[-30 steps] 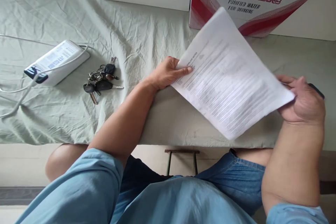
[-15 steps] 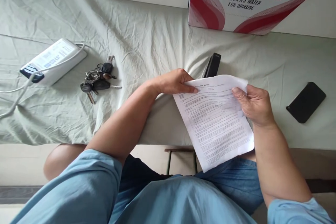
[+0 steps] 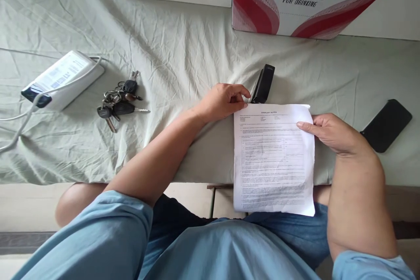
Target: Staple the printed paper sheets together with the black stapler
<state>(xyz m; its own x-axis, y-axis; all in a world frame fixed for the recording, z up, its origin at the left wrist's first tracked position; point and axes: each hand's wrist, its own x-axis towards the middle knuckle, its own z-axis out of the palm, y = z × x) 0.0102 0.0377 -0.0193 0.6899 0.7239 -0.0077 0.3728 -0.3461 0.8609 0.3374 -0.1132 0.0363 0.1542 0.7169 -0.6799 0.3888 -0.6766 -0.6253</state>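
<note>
A printed sheet of paper (image 3: 274, 162) lies almost square to me, its lower part reaching past the table's front edge over my lap. My right hand (image 3: 334, 131) grips its upper right edge, thumb on top and fingers hidden beneath. At the upper left corner, my left hand (image 3: 226, 101) pinches the paper between thumb and curled fingers. Just beyond the sheet's top edge lies a black stapler (image 3: 264, 83), close to my left fingertips; its near end meets the paper's edge in view.
A bunch of keys (image 3: 121, 100) and a white box-shaped device (image 3: 64, 78) with a cable (image 3: 24, 124) lie to the left. A black phone (image 3: 387, 126) rests at the right. At the back stands a red and white water carton (image 3: 305, 4) on the pale green cloth (image 3: 183, 52).
The paper has turned from a tilt to nearly straight, its top edge dropping towards me and uncovering more of the stapler. My right hand has shifted slightly right and down.
</note>
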